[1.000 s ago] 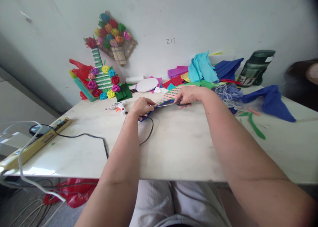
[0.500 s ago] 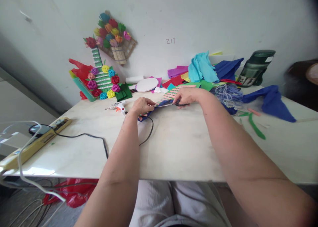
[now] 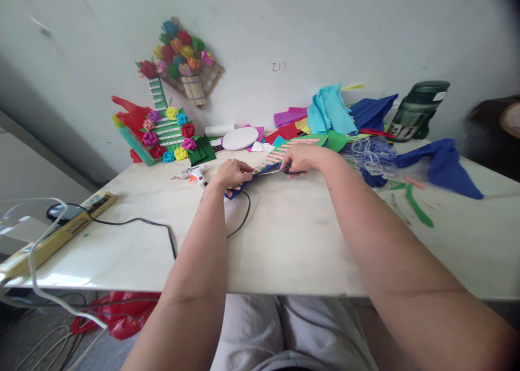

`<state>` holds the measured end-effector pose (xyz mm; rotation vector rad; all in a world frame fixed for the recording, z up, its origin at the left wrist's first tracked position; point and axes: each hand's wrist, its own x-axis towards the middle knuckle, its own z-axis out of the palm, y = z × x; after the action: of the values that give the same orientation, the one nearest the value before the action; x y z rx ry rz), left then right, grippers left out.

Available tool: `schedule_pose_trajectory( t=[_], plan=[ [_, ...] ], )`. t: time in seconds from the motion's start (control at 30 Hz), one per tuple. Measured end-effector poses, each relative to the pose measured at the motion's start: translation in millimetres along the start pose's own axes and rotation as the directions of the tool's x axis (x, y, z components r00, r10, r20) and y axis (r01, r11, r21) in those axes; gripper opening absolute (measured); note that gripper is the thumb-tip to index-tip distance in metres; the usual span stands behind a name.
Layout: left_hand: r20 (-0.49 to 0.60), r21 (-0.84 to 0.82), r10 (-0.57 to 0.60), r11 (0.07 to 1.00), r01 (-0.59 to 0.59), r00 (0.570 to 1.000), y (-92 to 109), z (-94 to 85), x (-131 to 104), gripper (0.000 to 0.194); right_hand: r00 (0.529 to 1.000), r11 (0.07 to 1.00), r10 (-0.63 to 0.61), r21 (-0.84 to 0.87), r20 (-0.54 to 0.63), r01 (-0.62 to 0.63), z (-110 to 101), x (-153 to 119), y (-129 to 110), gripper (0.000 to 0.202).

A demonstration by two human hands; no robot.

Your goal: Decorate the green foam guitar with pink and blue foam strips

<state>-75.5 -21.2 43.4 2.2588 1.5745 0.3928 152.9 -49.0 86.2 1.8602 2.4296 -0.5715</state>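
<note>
My left hand (image 3: 232, 175) is closed on the near left end of a green piece with pink strips (image 3: 277, 153), which has dark blue crepe paper (image 3: 266, 169) along its near edge. Scissors with dark handles (image 3: 293, 171) are in my right hand (image 3: 301, 158). Their thin blade points left along the blue edge towards my left fingertips. Part of the striped piece lies hidden behind both hands. A white glue gun (image 3: 199, 176) rests just left of my left hand.
Coloured paper, a cyan sheet (image 3: 331, 111) and tangled pale yarn (image 3: 372, 155) line the back right. A green bottle (image 3: 420, 111) stands beyond. Flower-covered crafts (image 3: 168, 130) lean at the wall. A power strip (image 3: 77, 225) and black cord (image 3: 136, 221) lie left.
My right hand and the scissors have shifted very slightly left along the blue edge. My left hand keeps its place.
</note>
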Motion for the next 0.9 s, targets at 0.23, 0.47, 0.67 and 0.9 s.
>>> schedule_pose_trajectory(
  t=[0.23, 0.47, 0.67, 0.9],
  plan=[
    [0.02, 0.011, -0.043, 0.999, 0.042, 0.999, 5.5, 1.1, -2.7, 0.044, 1.0, 0.996, -0.004, -0.093, -0.004, 0.003, 1.7, -5.5, -13.2, 0.039],
    [0.025, -0.03, -0.085, 0.996, 0.086, 0.996, 11.2, 0.5, -6.5, 0.048, 0.999, 0.998, 0.032, -0.053, 0.037, -0.03, -4.9, -6.4, -4.6, 0.036],
    [0.036, -0.066, -0.125, 0.99, 0.127, 0.992, 12.0, 0.2, -7.9, 0.049, 0.998, 1.0, -0.013, -0.019, 0.058, 0.014, -14.0, -18.0, 1.6, 0.04],
    [0.033, -0.074, -0.125, 0.989, 0.127, 0.992, 10.3, 1.1, -6.5, 0.048, 0.999, 0.999, -0.021, -0.039, 0.032, 0.022, -6.7, -8.5, -2.3, 0.037]
  ],
)
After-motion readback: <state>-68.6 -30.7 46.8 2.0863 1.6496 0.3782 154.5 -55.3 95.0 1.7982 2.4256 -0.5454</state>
